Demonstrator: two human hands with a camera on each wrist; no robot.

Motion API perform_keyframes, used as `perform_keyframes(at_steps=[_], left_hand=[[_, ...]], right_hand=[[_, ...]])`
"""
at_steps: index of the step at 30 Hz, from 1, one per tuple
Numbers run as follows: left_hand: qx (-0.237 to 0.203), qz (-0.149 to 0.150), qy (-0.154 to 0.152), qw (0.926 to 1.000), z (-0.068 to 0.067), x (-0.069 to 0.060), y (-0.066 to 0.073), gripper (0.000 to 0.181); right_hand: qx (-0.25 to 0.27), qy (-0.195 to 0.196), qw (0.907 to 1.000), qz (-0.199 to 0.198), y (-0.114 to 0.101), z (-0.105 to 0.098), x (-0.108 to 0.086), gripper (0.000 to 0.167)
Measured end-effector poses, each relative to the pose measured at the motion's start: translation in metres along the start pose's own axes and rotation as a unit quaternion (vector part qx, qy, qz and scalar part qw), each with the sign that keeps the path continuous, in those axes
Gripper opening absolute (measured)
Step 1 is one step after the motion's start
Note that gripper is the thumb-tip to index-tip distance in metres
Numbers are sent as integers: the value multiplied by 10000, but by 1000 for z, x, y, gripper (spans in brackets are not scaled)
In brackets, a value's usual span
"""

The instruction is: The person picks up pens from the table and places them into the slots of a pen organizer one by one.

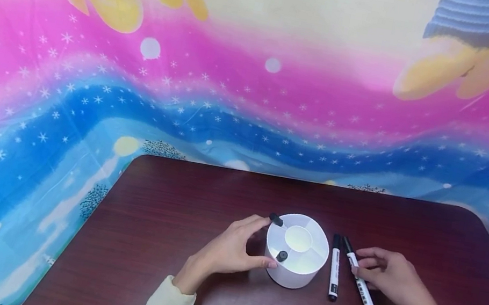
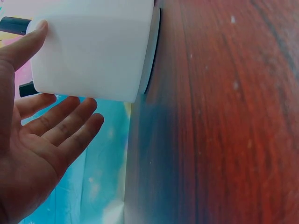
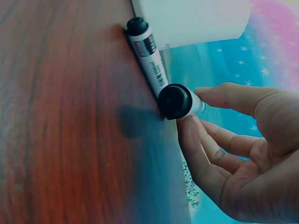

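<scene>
Right of the round divided organizer (image 1: 295, 277) our spread left hand (image 1: 230, 247) touches, we pinch a slanting black-capped marker (image 1: 363, 289) in our right hand (image 1: 391, 276).

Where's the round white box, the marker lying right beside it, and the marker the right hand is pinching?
Round white box (image 1: 293, 278): head view, front of its outer wall.
Marker beside the box (image 1: 335, 268): head view, its white barrel.
Pinched marker (image 3: 179, 101): right wrist view, its black end.

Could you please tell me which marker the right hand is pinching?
The loose marker farther from the white holder; the right hand touches no other.
</scene>
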State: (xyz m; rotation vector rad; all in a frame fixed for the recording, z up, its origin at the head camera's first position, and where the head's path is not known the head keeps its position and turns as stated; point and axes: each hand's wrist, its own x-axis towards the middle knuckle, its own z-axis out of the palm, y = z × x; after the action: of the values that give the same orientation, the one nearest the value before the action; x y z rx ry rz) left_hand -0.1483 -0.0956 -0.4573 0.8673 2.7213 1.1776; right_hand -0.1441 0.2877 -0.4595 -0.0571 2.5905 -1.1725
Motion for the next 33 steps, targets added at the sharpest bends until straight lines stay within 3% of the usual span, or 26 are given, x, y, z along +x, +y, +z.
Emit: perform_keyframes(at_steps=[9, 16, 24, 33], left_hand=[[-21, 5, 2, 10000, 0, 0, 1, 83], [-25, 3, -20, 10000, -1, 0, 3, 83], [16, -11, -8, 10000, -1, 0, 3, 84], [-3, -12, -4, 10000, -1, 0, 2, 84]], right_hand=[[600, -196, 9980, -84, -9, -5, -5, 51], [1061, -358, 9923, -531, -20, -14, -8, 54], [1369, -72, 9815, -1334, -45, -25, -11, 45], [1616, 172, 9761, -1444, -72, -23, -11, 52]])
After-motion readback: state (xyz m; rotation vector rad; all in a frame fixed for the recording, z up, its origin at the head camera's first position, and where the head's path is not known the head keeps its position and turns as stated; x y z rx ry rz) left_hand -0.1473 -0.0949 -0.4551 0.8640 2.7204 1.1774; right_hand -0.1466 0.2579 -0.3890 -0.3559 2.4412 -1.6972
